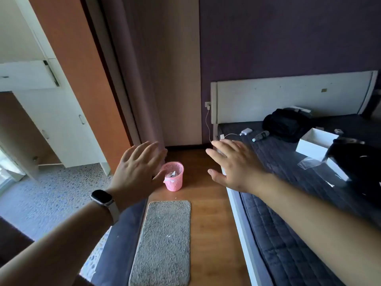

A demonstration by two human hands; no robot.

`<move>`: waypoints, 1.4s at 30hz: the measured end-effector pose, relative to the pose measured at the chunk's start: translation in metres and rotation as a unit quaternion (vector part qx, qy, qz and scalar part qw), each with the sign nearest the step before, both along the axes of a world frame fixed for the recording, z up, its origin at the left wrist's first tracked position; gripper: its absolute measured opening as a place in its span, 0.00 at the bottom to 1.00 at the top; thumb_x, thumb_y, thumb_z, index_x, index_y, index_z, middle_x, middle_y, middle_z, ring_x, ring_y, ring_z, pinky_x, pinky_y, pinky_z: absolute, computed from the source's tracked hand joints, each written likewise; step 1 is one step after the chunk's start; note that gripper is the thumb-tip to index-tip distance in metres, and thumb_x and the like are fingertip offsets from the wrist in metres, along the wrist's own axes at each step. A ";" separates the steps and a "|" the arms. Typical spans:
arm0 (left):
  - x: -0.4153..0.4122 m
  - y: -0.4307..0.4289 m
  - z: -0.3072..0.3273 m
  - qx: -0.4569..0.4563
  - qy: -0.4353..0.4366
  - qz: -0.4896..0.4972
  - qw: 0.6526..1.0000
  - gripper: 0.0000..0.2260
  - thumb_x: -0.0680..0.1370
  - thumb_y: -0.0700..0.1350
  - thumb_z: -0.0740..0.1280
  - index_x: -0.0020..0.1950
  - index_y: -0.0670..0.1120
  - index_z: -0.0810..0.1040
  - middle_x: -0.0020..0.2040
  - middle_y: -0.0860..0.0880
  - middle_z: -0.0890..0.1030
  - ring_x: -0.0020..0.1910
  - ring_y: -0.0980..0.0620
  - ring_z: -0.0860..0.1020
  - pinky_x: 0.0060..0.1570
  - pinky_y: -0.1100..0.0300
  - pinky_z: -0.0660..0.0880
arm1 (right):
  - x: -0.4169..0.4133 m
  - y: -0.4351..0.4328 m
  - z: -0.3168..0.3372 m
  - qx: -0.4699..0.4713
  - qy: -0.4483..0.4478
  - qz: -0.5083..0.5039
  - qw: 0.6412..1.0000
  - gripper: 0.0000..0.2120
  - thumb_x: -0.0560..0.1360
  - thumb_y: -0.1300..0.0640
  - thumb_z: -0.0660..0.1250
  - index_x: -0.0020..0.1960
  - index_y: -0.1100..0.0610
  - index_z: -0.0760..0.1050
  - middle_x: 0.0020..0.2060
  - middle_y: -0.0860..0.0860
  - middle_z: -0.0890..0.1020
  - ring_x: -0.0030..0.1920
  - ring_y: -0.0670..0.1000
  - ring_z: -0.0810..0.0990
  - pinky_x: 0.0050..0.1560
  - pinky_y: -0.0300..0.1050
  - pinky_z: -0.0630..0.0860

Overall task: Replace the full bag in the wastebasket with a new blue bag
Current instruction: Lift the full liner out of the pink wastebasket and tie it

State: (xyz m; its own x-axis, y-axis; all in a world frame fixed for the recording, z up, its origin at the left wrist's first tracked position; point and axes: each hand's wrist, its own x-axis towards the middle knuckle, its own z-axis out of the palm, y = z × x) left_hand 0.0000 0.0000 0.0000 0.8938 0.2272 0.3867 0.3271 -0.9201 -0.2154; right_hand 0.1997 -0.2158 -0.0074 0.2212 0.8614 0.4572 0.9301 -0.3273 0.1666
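Nothing gripped: left hand spread flat, palm down, fingers splayed, empty. Right hand likewise flat and empty, fingers extended forward, thumb out to the side. Both held out in mid-air on outstretched bare forearms, well apart from each other. Smartwatch with a pale strap on the left wrist.

Between the two hands in the view, lower and farther off: small pink lattice wastebasket, upright on the wooden floor, the left thumb overlapping its rim in the picture but seemingly not touching it. Inside, a pale bag with crumpled contents up near the rim; too small to tell what the contents are.

Nearer the camera than the basket, a grey shaggy rug lying lengthwise on the floor, apart from the basket. Beside the rug on the left, a dark blue-grey surface, blurred.

To the right, a bed with a dark quilted cover and a white headboard. On the cover: an open white box, a black bag, a white charger with a thin cable running up to a wall socket, a clear plastic sleeve.

Behind, a dark purple wall, a wooden panel, an orange-brown door on the left, white cabinets beyond it over speckled flooring.
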 end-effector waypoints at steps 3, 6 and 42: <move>0.017 0.013 -0.007 -0.012 0.005 0.001 1.000 0.26 0.78 0.62 0.53 0.71 0.51 0.69 0.72 0.44 0.71 0.71 0.42 0.69 0.68 0.43 0.64 | 0.015 0.014 -0.006 -0.009 0.012 -0.002 1.000 0.26 0.73 0.41 0.59 0.63 0.57 0.75 0.63 0.59 0.76 0.62 0.62 0.74 0.61 0.57 0.72; 0.039 0.039 -0.023 -0.019 -0.002 -0.007 1.000 0.26 0.77 0.61 0.54 0.71 0.51 0.70 0.71 0.44 0.71 0.70 0.42 0.69 0.68 0.44 0.63 | 0.032 0.040 -0.015 -0.007 0.013 -0.011 1.000 0.26 0.73 0.41 0.59 0.63 0.57 0.75 0.63 0.59 0.76 0.62 0.62 0.74 0.60 0.58 0.71; 0.389 0.325 -0.076 -0.064 0.029 -0.024 0.997 0.25 0.77 0.60 0.56 0.69 0.49 0.72 0.70 0.45 0.74 0.69 0.42 0.71 0.66 0.44 0.68 | 0.366 0.335 -0.069 -0.026 0.050 -0.020 0.998 0.24 0.74 0.42 0.58 0.63 0.55 0.75 0.63 0.56 0.76 0.61 0.59 0.74 0.60 0.55 0.70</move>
State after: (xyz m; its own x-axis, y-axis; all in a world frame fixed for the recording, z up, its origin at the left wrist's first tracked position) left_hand 0.3887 0.3253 -0.0759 0.9246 0.2277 0.3053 0.2727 -0.9554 -0.1131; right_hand 0.5661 0.1195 -0.0761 0.2975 0.8732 0.3861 0.9294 -0.3574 0.0921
